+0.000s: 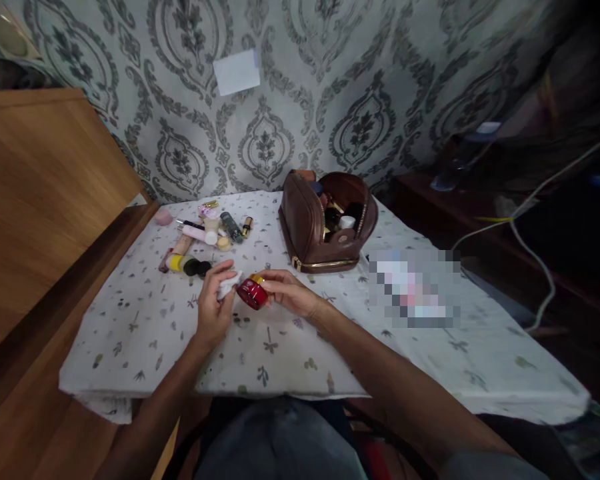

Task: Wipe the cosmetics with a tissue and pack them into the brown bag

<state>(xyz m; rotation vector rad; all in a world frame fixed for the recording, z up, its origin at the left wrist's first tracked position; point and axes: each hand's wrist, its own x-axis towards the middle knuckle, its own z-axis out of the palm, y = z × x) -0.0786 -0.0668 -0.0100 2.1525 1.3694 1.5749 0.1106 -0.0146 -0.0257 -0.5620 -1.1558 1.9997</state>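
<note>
Over the middle of the cloth-covered table, my right hand (289,291) grips a red glossy jar (252,294) with a gold-coloured band or lid, tilted toward the left. Its label is too small to read. Just left of it, my left hand (215,308) pinches a crumpled white tissue (229,285), which is close to the jar's edge; whether they touch I cannot tell. Behind my hands stands a brown leather cosmetic bag (307,233), unzipped, with a white-lidded item (347,222) and other things inside.
Several cosmetics lie at the back left, among them a yellow-and-black container (181,263), a dark bottle (231,227) and a pink jar (163,217). A blurred-out item (413,288) lies right. A wooden panel (45,200) borders the left; a white cable (543,273) hangs right.
</note>
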